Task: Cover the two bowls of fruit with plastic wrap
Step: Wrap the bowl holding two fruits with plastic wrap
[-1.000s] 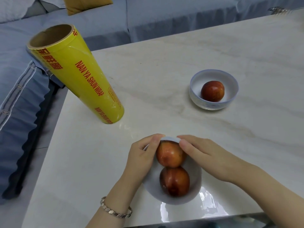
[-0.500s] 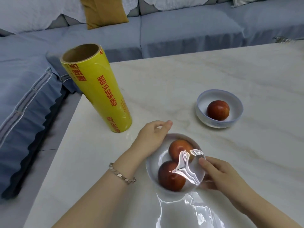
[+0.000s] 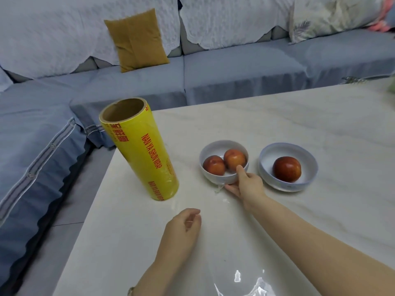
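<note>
Pale marble counter [image 3: 277,124] fills our view, with a blue-grey sofa [image 3: 235,71] and a mustard cushion [image 3: 139,39] behind it. Near the counter's left edge a yellow roll of plastic wrap [image 3: 141,150] stands on end. To its right two white bowls sit side by side, close but apart: the left bowl [image 3: 213,146] holds two red fruits [image 3: 214,165], the right bowl [image 3: 267,154] a single red fruit [image 3: 286,168]. Our right hand [image 3: 249,185] grips the left bowl's near rim, thumb over the edge. Our left hand [image 3: 181,227] hovers nearer us, fingers loosely curled; whether it pinches anything we cannot tell. Clear film [image 3: 245,278] glints at the counter's near edge.
</note>
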Demonstrator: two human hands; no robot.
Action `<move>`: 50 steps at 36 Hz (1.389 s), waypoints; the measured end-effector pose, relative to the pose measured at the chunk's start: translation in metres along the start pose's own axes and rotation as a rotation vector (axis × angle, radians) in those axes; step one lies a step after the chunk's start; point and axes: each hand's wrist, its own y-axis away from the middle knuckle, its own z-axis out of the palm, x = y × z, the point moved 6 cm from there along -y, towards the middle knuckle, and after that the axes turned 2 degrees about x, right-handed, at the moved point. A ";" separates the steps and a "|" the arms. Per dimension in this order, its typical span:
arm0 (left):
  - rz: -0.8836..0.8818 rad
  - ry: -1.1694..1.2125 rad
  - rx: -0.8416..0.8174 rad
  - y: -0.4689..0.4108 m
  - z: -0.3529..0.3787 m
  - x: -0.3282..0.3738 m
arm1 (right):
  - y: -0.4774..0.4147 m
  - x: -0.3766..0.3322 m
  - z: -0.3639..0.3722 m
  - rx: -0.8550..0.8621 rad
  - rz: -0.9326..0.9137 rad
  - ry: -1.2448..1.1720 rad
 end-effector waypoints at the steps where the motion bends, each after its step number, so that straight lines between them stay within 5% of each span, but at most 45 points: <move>1: -0.003 0.002 -0.008 -0.001 0.002 0.000 | 0.000 -0.001 0.000 0.005 0.009 -0.024; 5: -0.067 0.068 -0.006 -0.008 0.014 -0.001 | 0.000 -0.001 -0.002 -0.003 0.016 -0.026; 10: -0.304 0.431 0.034 -0.024 0.037 0.006 | 0.001 0.002 -0.005 -0.017 0.041 -0.070; 15: -0.338 0.476 0.060 -0.051 0.055 0.017 | 0.009 0.004 -0.005 -0.063 0.058 -0.097; 30: -0.040 0.326 0.066 -0.053 0.049 0.032 | 0.023 -0.019 -0.021 -0.146 0.037 -0.076; 35: -0.184 0.385 0.120 -0.055 0.051 0.028 | 0.028 -0.014 -0.021 -0.148 0.046 -0.113; 42: -0.510 0.878 0.309 -0.044 0.054 0.022 | 0.033 -0.010 -0.024 -0.144 0.054 -0.145; 50: -0.615 1.110 0.173 -0.042 0.061 0.037 | 0.031 -0.008 -0.031 -0.105 0.021 -0.134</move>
